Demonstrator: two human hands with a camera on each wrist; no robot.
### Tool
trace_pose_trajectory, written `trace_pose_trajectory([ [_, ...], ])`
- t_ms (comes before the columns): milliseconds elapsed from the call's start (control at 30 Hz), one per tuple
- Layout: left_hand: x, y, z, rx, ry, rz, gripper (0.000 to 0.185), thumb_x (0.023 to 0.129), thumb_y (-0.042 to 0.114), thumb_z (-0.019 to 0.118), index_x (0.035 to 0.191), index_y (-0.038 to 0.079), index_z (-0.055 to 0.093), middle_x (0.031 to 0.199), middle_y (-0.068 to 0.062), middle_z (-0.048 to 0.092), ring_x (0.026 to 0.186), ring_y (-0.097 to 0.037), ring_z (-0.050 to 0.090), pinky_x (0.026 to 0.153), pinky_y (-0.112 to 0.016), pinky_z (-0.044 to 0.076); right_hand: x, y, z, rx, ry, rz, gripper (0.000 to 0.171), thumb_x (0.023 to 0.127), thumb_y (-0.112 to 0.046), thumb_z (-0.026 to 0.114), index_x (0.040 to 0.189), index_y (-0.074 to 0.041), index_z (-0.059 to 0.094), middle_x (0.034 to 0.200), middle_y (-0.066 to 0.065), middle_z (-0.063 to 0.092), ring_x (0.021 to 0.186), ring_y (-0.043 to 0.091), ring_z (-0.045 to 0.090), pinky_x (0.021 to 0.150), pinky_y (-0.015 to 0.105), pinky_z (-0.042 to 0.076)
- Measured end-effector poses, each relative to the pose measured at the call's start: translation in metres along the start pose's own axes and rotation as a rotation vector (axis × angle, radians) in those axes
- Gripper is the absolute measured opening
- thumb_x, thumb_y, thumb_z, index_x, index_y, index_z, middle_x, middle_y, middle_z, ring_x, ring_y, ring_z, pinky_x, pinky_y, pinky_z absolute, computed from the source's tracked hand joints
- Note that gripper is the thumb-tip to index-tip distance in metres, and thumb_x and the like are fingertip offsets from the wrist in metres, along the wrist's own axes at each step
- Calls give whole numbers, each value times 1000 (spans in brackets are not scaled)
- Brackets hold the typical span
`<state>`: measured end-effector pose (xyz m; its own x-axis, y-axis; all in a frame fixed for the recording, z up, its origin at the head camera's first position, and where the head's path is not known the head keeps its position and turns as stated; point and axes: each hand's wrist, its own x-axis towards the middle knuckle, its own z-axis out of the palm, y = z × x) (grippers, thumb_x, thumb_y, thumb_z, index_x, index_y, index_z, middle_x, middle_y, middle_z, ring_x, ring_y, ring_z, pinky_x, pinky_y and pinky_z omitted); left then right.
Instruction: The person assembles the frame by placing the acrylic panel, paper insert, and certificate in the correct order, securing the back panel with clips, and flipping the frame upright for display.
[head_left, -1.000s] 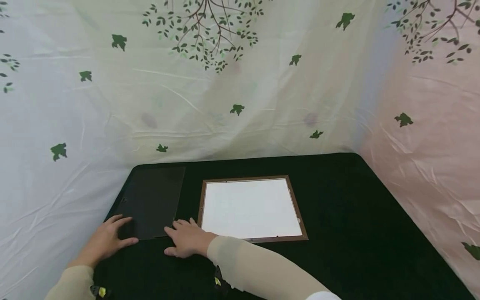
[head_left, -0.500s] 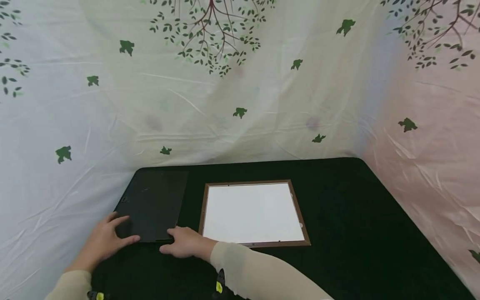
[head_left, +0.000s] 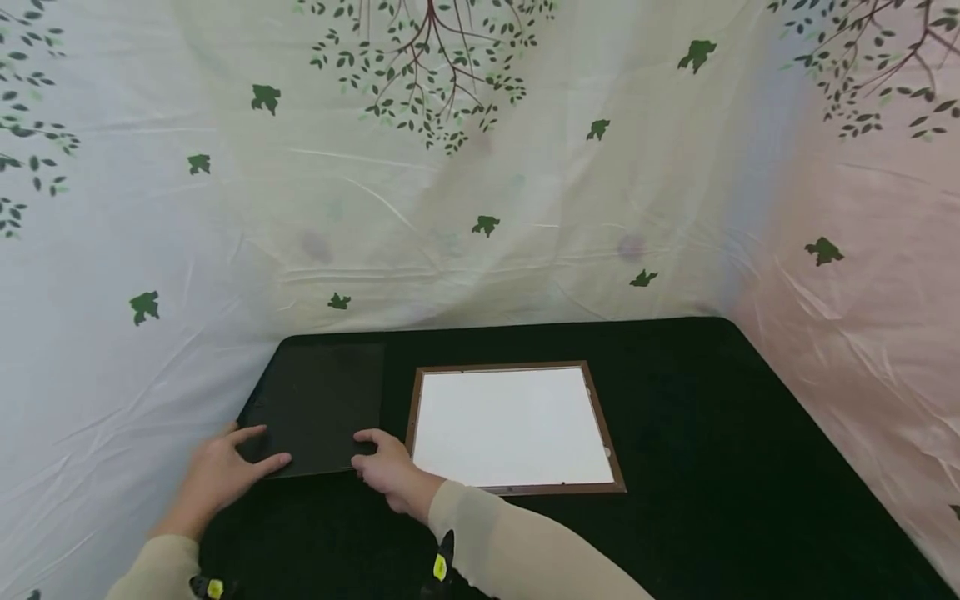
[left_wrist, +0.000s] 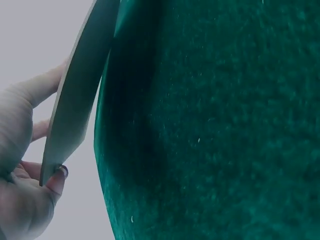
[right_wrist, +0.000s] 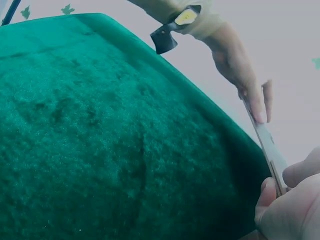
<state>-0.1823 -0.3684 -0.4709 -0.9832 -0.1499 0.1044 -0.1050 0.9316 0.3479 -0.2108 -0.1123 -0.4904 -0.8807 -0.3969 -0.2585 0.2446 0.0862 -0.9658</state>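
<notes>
A thin dark panel point(head_left: 322, 404) lies at the left of the green-black tabletop point(head_left: 712, 467), its near edge lifted off the cloth. My left hand point(head_left: 228, 467) pinches the near left corner, with the thumb under the edge and the fingers on top. In the left wrist view the panel point(left_wrist: 75, 110) stands clear of the cloth between thumb point(left_wrist: 56, 181) and fingers. My right hand point(head_left: 386, 462) pinches the near right corner; its wrist view shows the panel edge point(right_wrist: 267, 145) between its fingers point(right_wrist: 287, 200). A brown picture frame point(head_left: 517, 489) with a white inside lies flat just right of the panel.
A pale cloth printed with green birds and branches point(head_left: 450, 167) hangs behind and to both sides of the table. The rounded left table edge point(head_left: 258, 383) is close to the panel. Bare tabletop extends right of the frame.
Both hands went from lying flat at the panel's near edge to pinching it, and the near edge has risen off the cloth. The right hand moved slightly right and up.
</notes>
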Motion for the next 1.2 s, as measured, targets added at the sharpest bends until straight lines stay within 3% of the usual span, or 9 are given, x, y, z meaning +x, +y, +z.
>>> trace_pose_trajectory([
  [100,0,-2,2,-35,-23,-8,93,74,69,67,127,-6,57,129,-44,42,115,-58,42,88,-66,40,5,1,-3,123,-8,19,32,92,0,58,120,-15,61,114,6,49,80,21,58,73,35,50],
  [267,2,-6,7,-71,-85,-57,95,77,70,63,132,-6,51,129,-39,47,110,-52,51,82,-59,46,10,0,-6,244,-13,27,39,88,7,55,121,-13,60,124,8,44,82,21,57,76,33,51],
  [467,6,-7,10,-121,-106,-88,99,80,69,61,140,-8,40,137,-38,39,121,-54,40,90,-64,39,11,4,-7,274,13,6,42,88,9,54,124,-11,60,131,11,41,83,21,57,76,32,52],
  [733,13,-6,10,-146,-113,-54,104,81,69,58,143,-9,32,138,-40,33,123,-56,35,94,-67,33,5,8,-17,274,-12,-53,41,91,4,55,128,-12,58,132,13,44,88,21,59,78,32,51],
  [933,12,9,6,-185,-60,-15,102,80,66,63,145,-7,33,133,-39,32,118,-53,37,92,-67,34,-2,4,-36,256,-56,-99,38,95,-2,54,131,-15,57,115,10,52,87,21,59,77,31,50],
  [1200,9,45,2,-249,78,86,94,81,55,70,145,-5,35,135,-32,31,120,-49,37,94,-65,34,-14,-3,-69,230,-95,-161,40,99,-7,52,138,-16,52,123,9,53,92,26,59,84,35,48],
])
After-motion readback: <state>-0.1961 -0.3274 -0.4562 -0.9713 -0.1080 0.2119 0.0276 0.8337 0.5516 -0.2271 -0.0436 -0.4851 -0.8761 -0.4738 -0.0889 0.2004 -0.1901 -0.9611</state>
